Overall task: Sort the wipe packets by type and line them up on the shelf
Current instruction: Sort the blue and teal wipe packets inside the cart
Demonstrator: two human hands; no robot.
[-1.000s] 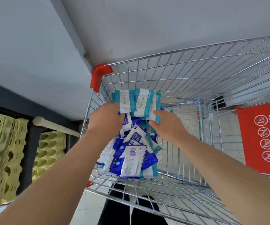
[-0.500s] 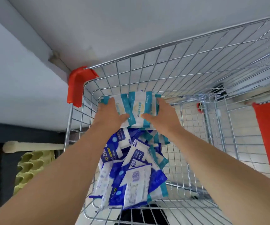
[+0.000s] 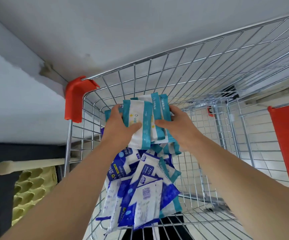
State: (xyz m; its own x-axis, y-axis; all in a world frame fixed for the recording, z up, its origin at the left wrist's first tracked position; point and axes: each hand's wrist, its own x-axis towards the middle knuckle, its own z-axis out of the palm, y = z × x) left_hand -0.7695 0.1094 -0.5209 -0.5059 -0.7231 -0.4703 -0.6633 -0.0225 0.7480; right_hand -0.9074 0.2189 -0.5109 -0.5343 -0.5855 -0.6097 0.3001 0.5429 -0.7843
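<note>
- Head view: left hand [image 3: 121, 129] and right hand [image 3: 178, 125] are closed from either side on a bundle of teal packets [image 3: 143, 122], held above the cart [image 3: 209, 80].
- Blue packets [image 3: 136, 187] lie heaped in the cart below.
- Packets look light, soft and slick; squeezing the stack's side edges should stop them sliding apart.

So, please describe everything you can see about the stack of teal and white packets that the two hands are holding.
The stack of teal and white packets is several flat, soft, glossy pouches, each white in the middle with teal bands along two edges and small print. They overlap unevenly and fan slightly. The left hand grips one side and the right hand the other, thumbs on top. The stack is held inside the wire cart, above the loose heap of blue and white packets. How many it holds cannot be told.
</note>
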